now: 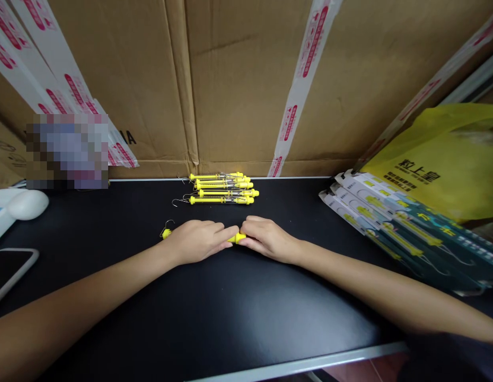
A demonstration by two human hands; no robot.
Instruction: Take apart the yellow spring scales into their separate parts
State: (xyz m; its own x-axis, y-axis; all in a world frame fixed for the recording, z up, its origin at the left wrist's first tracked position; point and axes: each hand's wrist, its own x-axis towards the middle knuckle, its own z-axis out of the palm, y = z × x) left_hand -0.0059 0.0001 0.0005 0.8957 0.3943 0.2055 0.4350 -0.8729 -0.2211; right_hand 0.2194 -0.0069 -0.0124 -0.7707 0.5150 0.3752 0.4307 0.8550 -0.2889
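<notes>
A yellow hooked tool [167, 233] lies crosswise over the black table [230, 307], its metal hook sticking out at the left. My left hand [201, 241] is wrapped round its middle and hides most of the shaft. At the tool's right end, the fingertips of my right hand [266, 237] pinch the yellow cap. Just beyond my hands lies a small pile of similar yellow hooked tools [222, 200], with their hooks toward the left.
Packaged tools in printed cards [389, 223] are stacked at the right, beside a yellow plastic bag [449, 159]. A phone [11, 265] and a white rounded object [28, 205] are at the left. Cardboard [246, 90] stands behind the table.
</notes>
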